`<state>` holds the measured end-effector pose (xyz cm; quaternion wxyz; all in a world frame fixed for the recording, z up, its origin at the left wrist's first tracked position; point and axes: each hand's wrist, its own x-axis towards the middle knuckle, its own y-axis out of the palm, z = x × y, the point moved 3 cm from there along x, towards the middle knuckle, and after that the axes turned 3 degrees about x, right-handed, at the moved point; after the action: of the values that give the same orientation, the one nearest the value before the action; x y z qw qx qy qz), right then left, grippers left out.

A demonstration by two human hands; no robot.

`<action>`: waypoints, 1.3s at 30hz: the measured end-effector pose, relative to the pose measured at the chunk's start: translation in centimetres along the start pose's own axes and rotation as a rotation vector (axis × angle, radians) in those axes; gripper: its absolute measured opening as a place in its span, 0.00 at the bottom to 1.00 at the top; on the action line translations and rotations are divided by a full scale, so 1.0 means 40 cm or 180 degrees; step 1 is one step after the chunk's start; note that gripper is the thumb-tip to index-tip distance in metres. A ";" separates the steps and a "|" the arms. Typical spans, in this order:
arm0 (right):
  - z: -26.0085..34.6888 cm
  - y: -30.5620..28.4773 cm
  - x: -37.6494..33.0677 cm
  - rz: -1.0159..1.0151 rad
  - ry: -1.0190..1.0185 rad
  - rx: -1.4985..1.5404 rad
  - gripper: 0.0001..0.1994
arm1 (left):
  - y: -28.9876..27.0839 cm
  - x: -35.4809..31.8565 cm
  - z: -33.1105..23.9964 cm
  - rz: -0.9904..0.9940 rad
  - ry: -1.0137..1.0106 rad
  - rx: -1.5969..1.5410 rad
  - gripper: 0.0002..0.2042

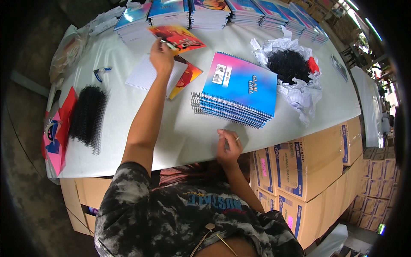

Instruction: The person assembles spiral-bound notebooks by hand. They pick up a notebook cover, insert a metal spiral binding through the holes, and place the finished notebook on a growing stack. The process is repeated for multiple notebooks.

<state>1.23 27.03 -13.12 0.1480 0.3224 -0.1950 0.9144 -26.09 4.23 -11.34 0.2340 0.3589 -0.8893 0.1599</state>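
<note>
Though thin, rectangular cover (188, 37) in left hand (162, 58)

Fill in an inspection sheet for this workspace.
Surface: pale tabletop, notebook stacks along its far edge
Job's things: far orange cover, near orange cover, white paper, blue-pink spiral notebooks
Clutter: crumpled paper around black coil tangle, right; blue-handled pliers and black coil bundle, left
Hands: left hand at far orange cover, grip blurred; right hand loosely curled near the front edge
Cables: thin dark line at left, possibly a cord
Surroundings: cardboard boxes beyond the front edge
</note>
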 end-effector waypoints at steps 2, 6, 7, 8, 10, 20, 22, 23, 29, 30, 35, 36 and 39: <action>-0.012 -0.001 -0.004 -0.0037 -0.0004 -0.0057 0.10 | -0.089 -0.027 -0.088 0.0109 -0.0157 0.0292 0.15; -0.001 0.007 -0.001 0.0032 -0.0025 0.0010 0.09 | -0.229 -0.092 -0.004 0.0670 -0.0663 0.1764 0.20; -0.001 0.007 -0.001 0.0036 -0.0017 0.0013 0.09 | -0.249 -0.122 -0.007 0.0697 -0.0837 0.2056 0.23; -0.001 0.007 0.000 0.0035 -0.0022 0.0009 0.09 | -0.258 -0.155 -0.017 0.0720 -0.1007 0.2334 0.26; -0.006 0.010 -0.002 0.0035 -0.0034 0.0031 0.09 | -0.271 -0.178 -0.007 0.0609 -0.1235 0.2557 0.33; -0.005 0.006 0.000 0.0142 0.0352 0.0170 0.08 | -0.253 -0.095 0.084 0.0138 -0.1787 0.2856 0.49; -0.007 0.004 -0.001 0.0179 0.0362 0.0153 0.08 | -0.271 -0.043 0.113 0.0149 -0.1965 0.2918 0.50; -0.006 0.006 0.000 0.0190 0.0315 0.0120 0.07 | -0.269 -0.020 0.113 0.0479 -0.1869 0.3046 0.50; -0.007 0.010 -0.001 0.0166 0.0194 0.0003 0.07 | -0.265 0.091 0.105 0.2154 -0.1558 0.3555 0.47; -0.007 0.011 -0.002 0.0165 0.0164 -0.0006 0.07 | -0.270 0.101 0.138 0.2388 -0.1523 0.3343 0.44; -0.002 0.006 0.004 0.0119 0.0292 0.0094 0.08 | -0.312 0.098 0.146 0.2664 -0.0928 0.2442 0.32; -0.003 0.004 0.005 0.0104 0.0352 0.0119 0.08 | -0.331 0.087 0.119 0.2612 -0.0696 0.2281 0.31; -0.024 -0.002 -0.002 0.0271 0.0416 0.0242 0.12 | -0.438 0.068 -0.056 0.1985 0.0153 0.1431 0.23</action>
<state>0.81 27.52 -13.86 0.1090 0.2588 -0.1637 0.9457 -14.66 -8.39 -5.96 0.1103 0.1097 -0.8928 0.4228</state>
